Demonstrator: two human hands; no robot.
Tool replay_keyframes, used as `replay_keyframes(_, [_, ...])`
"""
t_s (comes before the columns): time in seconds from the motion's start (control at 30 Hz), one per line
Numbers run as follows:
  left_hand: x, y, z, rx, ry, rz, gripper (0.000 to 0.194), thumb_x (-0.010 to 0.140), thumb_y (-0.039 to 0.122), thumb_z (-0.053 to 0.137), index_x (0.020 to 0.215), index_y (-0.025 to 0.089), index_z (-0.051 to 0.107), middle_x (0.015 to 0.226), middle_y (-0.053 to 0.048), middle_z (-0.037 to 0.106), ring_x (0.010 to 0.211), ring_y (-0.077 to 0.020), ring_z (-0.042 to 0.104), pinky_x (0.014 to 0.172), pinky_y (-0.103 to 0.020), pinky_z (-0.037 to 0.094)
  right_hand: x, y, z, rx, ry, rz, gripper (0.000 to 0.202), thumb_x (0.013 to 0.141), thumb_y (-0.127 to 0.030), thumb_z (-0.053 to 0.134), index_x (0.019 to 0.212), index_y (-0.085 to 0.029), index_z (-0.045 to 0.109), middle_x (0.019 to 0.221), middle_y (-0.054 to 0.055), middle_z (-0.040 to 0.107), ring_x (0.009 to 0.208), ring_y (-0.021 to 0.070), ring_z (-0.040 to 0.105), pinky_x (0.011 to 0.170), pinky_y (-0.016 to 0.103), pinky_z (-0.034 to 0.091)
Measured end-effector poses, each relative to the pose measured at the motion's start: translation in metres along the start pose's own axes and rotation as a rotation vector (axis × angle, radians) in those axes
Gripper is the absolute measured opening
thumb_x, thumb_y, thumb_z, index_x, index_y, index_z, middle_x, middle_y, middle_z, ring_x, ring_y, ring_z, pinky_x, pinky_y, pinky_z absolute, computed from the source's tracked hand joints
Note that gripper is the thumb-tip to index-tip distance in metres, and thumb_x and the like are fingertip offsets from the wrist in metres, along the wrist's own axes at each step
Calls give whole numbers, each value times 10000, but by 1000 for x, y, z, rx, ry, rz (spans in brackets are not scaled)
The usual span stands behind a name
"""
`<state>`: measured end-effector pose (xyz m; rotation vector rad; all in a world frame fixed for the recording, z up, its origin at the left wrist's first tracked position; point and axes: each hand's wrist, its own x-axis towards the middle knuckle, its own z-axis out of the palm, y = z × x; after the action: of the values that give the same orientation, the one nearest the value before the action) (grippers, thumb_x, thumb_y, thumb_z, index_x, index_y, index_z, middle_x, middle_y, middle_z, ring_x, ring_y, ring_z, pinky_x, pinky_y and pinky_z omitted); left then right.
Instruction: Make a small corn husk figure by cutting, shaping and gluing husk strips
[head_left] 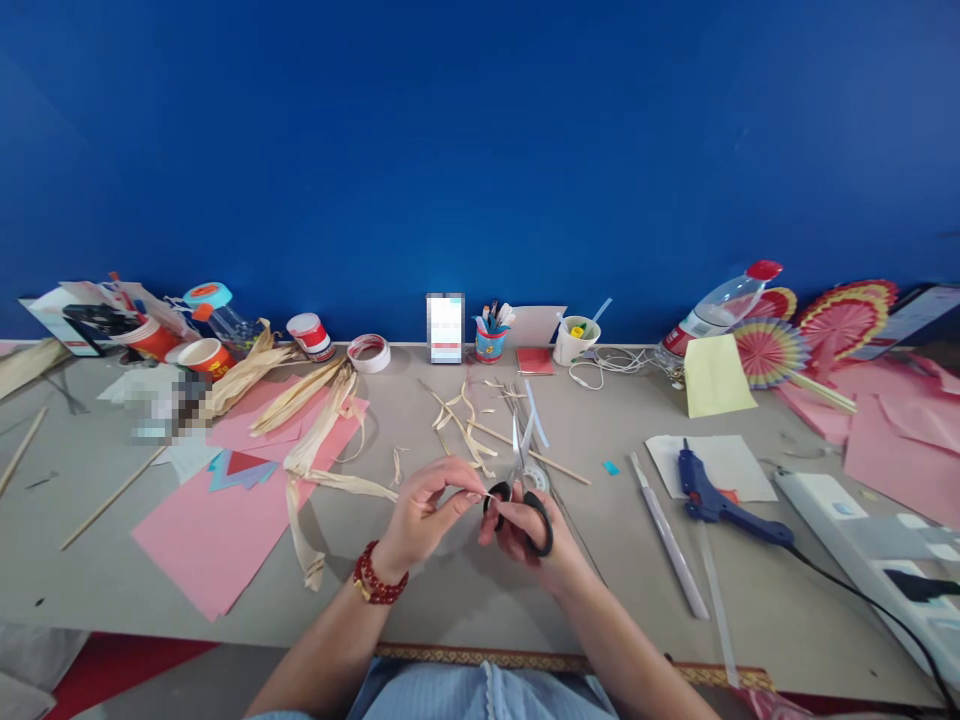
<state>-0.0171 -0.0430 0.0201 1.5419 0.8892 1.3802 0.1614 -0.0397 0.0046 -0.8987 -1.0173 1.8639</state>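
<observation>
Over the middle of the table, my left hand [431,510] pinches a thin pale strand [489,495] between thumb and fingertips. My right hand [529,535] is closed around black-handled scissors [538,522], with the blades pointing away from me. The thumb and a finger of that hand come close to the strand's other end; whether they grip it too is unclear. A dried corn husk strip [352,484] runs from a husk bundle [306,450] toward my left hand, partly hidden behind it. Husk scraps [465,430] and a thin stick [555,465] lie beyond my hands.
Pink paper [214,535] and husks [247,375] lie to the left. A tape roll [369,353], phone [445,328] and pen cup [490,338] line the blue wall. At right are a utility knife [670,540], glue gun [724,505], power strip [855,570] and plastic bottle [712,310].
</observation>
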Motion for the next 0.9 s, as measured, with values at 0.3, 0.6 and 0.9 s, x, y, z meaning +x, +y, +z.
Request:
replay_keyframes(0.3, [3, 6, -3, -18, -158, 140, 135, 922, 136, 577, 944, 189, 699, 868, -71, 666, 839, -176, 631, 767, -311, 506, 1, -3, 3, 196, -108, 89, 324, 749, -409, 728, 606, -147, 604, 507, 36, 669, 308, 21, 296, 339, 178, 167])
replay_keyframes(0.6, [4, 3, -3, -48, -211, 103, 105, 929, 186, 583, 932, 176, 687, 904, -90, 666, 860, -185, 630, 789, -322, 511, 3, -4, 3, 135, -44, 75, 293, 714, -398, 736, 632, -162, 585, 489, 28, 665, 303, 28, 316, 338, 170, 188])
replay_keyframes(0.9, [-2, -1, 1, -186, -159, -123, 179, 919, 269, 599, 1079, 202, 645, 971, -84, 643, 942, -210, 619, 878, -360, 487, 1, 0, 4, 64, 76, -12, 333, 685, -451, 776, 682, -180, 583, 489, 5, 628, 365, 59, 323, 387, 202, 211])
